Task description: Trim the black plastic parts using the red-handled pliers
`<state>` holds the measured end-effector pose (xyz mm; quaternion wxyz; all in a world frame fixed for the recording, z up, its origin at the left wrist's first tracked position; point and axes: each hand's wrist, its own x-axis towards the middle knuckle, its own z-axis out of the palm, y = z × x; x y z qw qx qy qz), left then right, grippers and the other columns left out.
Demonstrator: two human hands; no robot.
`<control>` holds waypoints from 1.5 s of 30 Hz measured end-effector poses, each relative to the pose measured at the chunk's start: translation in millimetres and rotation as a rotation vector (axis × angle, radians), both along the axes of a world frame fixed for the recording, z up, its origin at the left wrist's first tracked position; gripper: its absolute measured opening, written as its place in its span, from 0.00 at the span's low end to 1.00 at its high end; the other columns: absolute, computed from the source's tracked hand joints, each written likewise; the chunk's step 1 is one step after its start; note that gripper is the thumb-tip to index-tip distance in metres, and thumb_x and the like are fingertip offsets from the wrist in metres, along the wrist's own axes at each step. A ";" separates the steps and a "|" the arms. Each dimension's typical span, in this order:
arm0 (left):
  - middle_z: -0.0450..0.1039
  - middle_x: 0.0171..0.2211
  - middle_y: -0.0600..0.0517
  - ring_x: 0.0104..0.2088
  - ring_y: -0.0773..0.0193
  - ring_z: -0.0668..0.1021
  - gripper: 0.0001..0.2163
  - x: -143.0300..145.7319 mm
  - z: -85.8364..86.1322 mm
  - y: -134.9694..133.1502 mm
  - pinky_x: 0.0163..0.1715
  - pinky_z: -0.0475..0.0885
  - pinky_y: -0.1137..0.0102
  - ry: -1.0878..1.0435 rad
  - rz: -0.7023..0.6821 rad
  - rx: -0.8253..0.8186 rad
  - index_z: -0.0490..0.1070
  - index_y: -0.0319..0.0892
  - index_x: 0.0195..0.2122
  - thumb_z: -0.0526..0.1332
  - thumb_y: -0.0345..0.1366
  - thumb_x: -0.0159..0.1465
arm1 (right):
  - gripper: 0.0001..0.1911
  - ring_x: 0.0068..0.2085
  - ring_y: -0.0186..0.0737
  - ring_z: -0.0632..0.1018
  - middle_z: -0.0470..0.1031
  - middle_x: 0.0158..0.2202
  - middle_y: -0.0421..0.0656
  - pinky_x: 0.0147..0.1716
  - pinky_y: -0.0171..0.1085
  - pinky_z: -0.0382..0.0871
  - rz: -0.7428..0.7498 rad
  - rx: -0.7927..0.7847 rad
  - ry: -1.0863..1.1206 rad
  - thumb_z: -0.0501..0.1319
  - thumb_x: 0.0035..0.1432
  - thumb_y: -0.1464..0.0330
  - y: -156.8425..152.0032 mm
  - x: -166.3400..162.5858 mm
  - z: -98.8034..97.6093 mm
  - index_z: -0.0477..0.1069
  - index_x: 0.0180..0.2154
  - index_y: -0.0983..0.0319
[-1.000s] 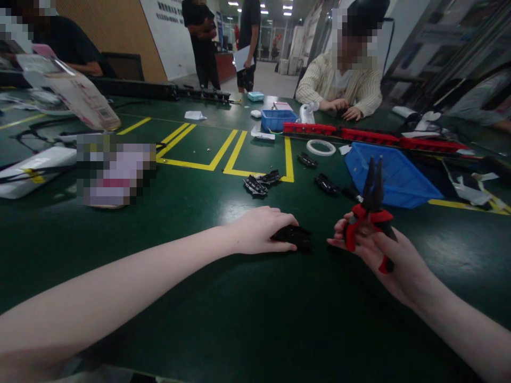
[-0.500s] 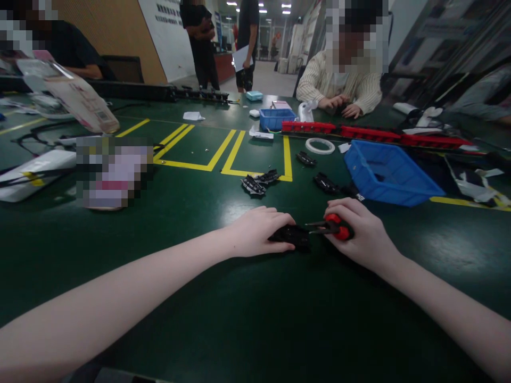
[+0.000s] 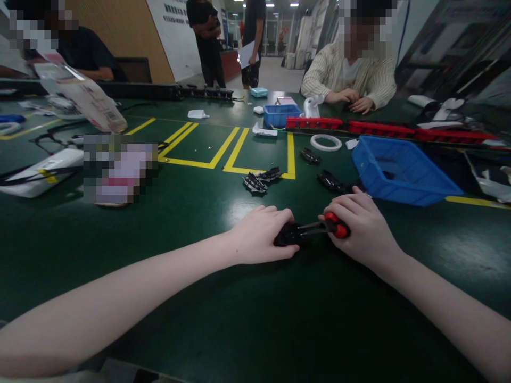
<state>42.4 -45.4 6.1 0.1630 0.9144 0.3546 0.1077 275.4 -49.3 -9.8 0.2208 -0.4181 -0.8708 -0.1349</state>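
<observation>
My left hand point(image 3: 266, 234) grips a small black plastic part point(image 3: 286, 235) low over the green table, thumb on its near side and fingers on its far side. In my right hand point(image 3: 359, 226) are red-handled pliers point(image 3: 335, 225), the fingers wrapped round the grips. Their long metal jaws point left and meet the right end of the black part; whether they pinch it is too dark to tell. Beyond my hands lie similar black parts: a pair point(image 3: 255, 183) in front of the left hand, one point(image 3: 310, 156) farther back, and another point(image 3: 330, 181) beside the blue bin.
A blue bin point(image 3: 407, 170) stands right of my right hand. Farther back are a white tape ring point(image 3: 326, 142), a long red strip point(image 3: 379, 129) and a smaller blue bin point(image 3: 281, 115). A phone point(image 3: 123, 173) stands at left. Across the table sits a person point(image 3: 351, 80).
The pliers' jaws have moved left onto the end of the black part, and the gap between them looks narrower. The view has shifted slightly.
</observation>
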 end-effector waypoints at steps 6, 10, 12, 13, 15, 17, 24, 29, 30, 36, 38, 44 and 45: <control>0.70 0.32 0.52 0.34 0.60 0.73 0.14 0.3 -1.6 -2.5 0.33 0.66 0.68 -0.006 0.009 0.038 0.64 0.41 0.37 0.61 0.46 0.58 | 0.05 0.34 0.42 0.72 0.72 0.34 0.46 0.30 0.40 0.68 -0.028 -0.146 0.011 0.60 0.51 0.70 -3.0 -1.2 2.7 0.68 0.33 0.63; 0.71 0.32 0.52 0.35 0.60 0.73 0.14 -1.0 -2.4 -2.8 0.34 0.67 0.67 0.002 -0.010 0.057 0.65 0.41 0.38 0.60 0.46 0.59 | 0.13 0.35 0.43 0.74 0.73 0.36 0.47 0.32 0.41 0.69 0.024 -0.156 0.050 0.61 0.54 0.62 -3.8 -0.9 2.6 0.68 0.39 0.63; 0.71 0.34 0.51 0.36 0.60 0.73 0.13 -1.2 -1.5 -4.2 0.34 0.67 0.67 0.009 -0.023 0.064 0.65 0.41 0.39 0.59 0.45 0.60 | 0.17 0.35 0.43 0.74 0.73 0.36 0.48 0.32 0.41 0.70 0.063 -0.163 0.083 0.61 0.54 0.57 -4.6 0.2 3.3 0.68 0.40 0.63; 0.72 0.35 0.51 0.36 0.60 0.74 0.13 -1.3 -1.0 -5.0 0.34 0.67 0.67 0.013 -0.027 0.068 0.65 0.41 0.40 0.58 0.45 0.60 | 0.19 0.35 0.43 0.74 0.73 0.36 0.48 0.32 0.40 0.70 0.085 -0.165 0.098 0.61 0.54 0.55 -5.0 0.9 3.8 0.68 0.40 0.62; 0.72 0.35 0.50 0.36 0.60 0.74 0.13 -1.6 -0.1 -6.5 0.35 0.68 0.67 0.017 -0.028 0.076 0.65 0.41 0.41 0.58 0.44 0.61 | 0.22 0.35 0.43 0.75 0.73 0.36 0.48 0.31 0.40 0.70 0.127 -0.163 0.114 0.61 0.53 0.51 -5.7 2.4 4.5 0.68 0.39 0.62; 0.72 0.35 0.50 0.35 0.60 0.74 0.13 -1.8 0.6 -7.2 0.34 0.68 0.67 0.019 -0.028 0.080 0.64 0.41 0.41 0.58 0.44 0.60 | 0.23 0.35 0.44 0.75 0.73 0.36 0.49 0.31 0.40 0.69 0.152 -0.159 0.110 0.59 0.53 0.48 -6.1 3.8 4.9 0.68 0.38 0.62; 0.70 0.30 0.51 0.31 0.60 0.73 0.17 -2.8 0.2 -4.6 0.28 0.65 0.69 0.037 -0.038 0.112 0.64 0.41 0.36 0.56 0.52 0.61 | 0.18 0.33 0.42 0.74 0.74 0.34 0.49 0.30 0.40 0.68 0.178 -0.099 0.046 0.44 0.65 0.61 -6.4 2.9 6.6 0.68 0.34 0.63; 0.69 0.28 0.52 0.29 0.61 0.72 0.20 -2.9 -3.4 -2.3 0.26 0.61 0.70 0.041 -0.056 0.140 0.64 0.41 0.34 0.54 0.56 0.62 | 0.14 0.38 0.45 0.74 0.75 0.34 0.49 0.37 0.43 0.70 0.194 0.016 -0.015 0.47 0.63 0.69 -7.8 -0.9 7.8 0.70 0.34 0.64; 0.69 0.28 0.53 0.29 0.62 0.72 0.20 -2.8 -4.0 -2.3 0.26 0.61 0.70 0.037 -0.067 0.150 0.64 0.41 0.33 0.54 0.56 0.62 | 0.13 0.39 0.45 0.75 0.75 0.34 0.49 0.39 0.43 0.70 0.183 0.030 -0.020 0.48 0.63 0.70 -8.2 -1.4 7.9 0.70 0.34 0.64; 0.70 0.27 0.53 0.29 0.62 0.72 0.22 -2.0 -4.7 -3.4 0.25 0.59 0.70 0.052 -0.099 0.201 0.66 0.41 0.32 0.54 0.58 0.61 | 0.10 0.33 0.41 0.74 0.75 0.32 0.48 0.32 0.40 0.70 0.139 0.003 -0.012 0.52 0.61 0.69 -9.5 -3.0 8.6 0.70 0.31 0.63; 0.70 0.27 0.53 0.29 0.62 0.72 0.22 -1.9 -4.5 -3.7 0.25 0.59 0.70 0.059 -0.104 0.206 0.66 0.41 0.32 0.54 0.58 0.61 | 0.09 0.33 0.41 0.74 0.75 0.31 0.48 0.32 0.41 0.69 0.147 -0.001 0.003 0.53 0.61 0.69 -9.3 -2.7 8.5 0.70 0.32 0.64; 0.70 0.27 0.53 0.29 0.62 0.72 0.23 -2.4 -4.7 -3.3 0.25 0.59 0.71 0.061 -0.113 0.205 0.66 0.41 0.31 0.53 0.59 0.61 | 0.09 0.32 0.40 0.74 0.75 0.31 0.47 0.31 0.40 0.68 0.146 -0.032 0.016 0.52 0.61 0.70 -8.9 -1.3 7.7 0.69 0.32 0.62; 0.70 0.26 0.53 0.29 0.62 0.72 0.23 -2.5 -4.8 -3.2 0.25 0.59 0.71 0.062 -0.110 0.205 0.66 0.41 0.31 0.53 0.58 0.61 | 0.09 0.31 0.40 0.74 0.74 0.31 0.46 0.31 0.40 0.67 0.148 -0.029 0.016 0.52 0.61 0.70 -9.1 -1.4 7.8 0.69 0.31 0.62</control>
